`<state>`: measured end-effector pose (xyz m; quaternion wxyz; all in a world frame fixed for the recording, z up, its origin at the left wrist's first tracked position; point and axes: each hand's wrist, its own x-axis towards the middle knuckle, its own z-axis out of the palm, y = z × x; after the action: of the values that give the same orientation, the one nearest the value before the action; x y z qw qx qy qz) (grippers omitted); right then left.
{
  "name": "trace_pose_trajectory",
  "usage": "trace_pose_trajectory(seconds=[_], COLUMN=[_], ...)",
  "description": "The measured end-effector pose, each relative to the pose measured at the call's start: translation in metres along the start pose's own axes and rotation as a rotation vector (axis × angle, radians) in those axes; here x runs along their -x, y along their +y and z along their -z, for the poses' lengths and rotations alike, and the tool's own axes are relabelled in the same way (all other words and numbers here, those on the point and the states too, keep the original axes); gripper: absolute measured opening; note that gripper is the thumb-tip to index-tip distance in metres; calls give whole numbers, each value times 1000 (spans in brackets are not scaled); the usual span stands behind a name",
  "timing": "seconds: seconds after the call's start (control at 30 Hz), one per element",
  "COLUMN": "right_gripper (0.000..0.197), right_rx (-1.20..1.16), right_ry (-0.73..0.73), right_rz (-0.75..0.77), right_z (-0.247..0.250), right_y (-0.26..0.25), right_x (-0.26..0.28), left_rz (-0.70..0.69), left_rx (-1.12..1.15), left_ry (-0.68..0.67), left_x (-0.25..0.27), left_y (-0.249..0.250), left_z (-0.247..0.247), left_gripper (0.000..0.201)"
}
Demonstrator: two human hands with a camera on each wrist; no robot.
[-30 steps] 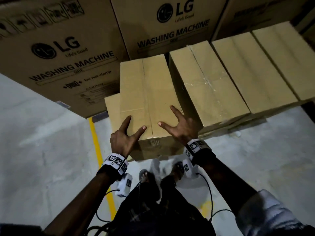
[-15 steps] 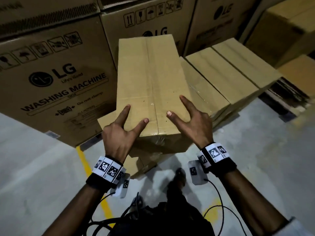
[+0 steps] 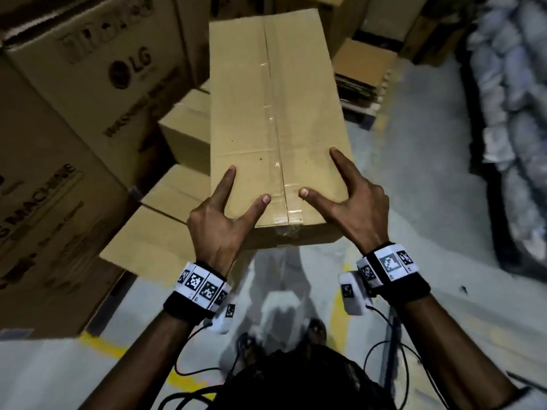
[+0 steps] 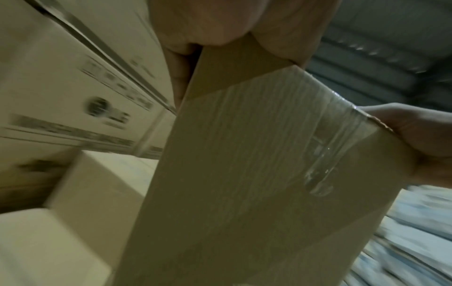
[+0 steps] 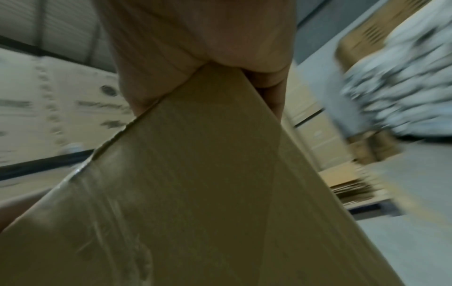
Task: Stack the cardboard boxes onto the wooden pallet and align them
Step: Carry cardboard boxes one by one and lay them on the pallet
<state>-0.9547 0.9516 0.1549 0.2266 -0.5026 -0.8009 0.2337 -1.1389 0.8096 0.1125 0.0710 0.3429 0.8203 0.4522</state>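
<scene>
I hold a long, tape-sealed cardboard box point(image 3: 275, 113) in the air, lengthwise away from me. My left hand point(image 3: 225, 214) grips its near left corner with thumb and forefinger spread on top. My right hand point(image 3: 349, 202) grips the near right corner the same way. The other fingers of both hands are hidden under the box. In the left wrist view the taped end of the box point(image 4: 257, 174) fills the frame, with the left palm point(image 4: 208, 23) against its edge. The right wrist view shows the box point(image 5: 208, 193) wedged into the right palm point(image 5: 195, 48).
Plain cardboard boxes point(image 3: 165, 241) lie low at the left, under tall LG washing machine cartons point(image 3: 88, 84). A low stack of flat cardboard on a pallet point(image 3: 364, 84) sits ahead on the right. White sacks point(image 3: 515, 113) line the right side. Grey floor with yellow lines point(image 3: 337, 315) lies below.
The box has come up off the row of boxes and swung to the right with both hands on it. The view has turned right, toward the sacks and the flat cardboard stack.
</scene>
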Motion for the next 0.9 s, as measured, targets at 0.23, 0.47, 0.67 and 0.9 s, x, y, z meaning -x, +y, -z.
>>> trace_pose_trajectory(seconds=[0.23,0.47,0.67,0.9], right_gripper=[96,98,92,95], right_rx=[-11,-20,-31,-21], right_ry=[261,498,668,839], right_rz=[-306,-677,-904,-1141], right_z=[80,163,218,251], right_y=[94,198,268,306], right_x=[83,208,329,445], left_rz=[-256,-570,-803,-1023], left_rx=[62,42,25,71], left_ry=[-278,-618,-818,-1052], left_x=[39,137,254,372], left_y=[74,177,243,288], left_z=[-82,-175,-242,-287], left_gripper=[86,83,78,73])
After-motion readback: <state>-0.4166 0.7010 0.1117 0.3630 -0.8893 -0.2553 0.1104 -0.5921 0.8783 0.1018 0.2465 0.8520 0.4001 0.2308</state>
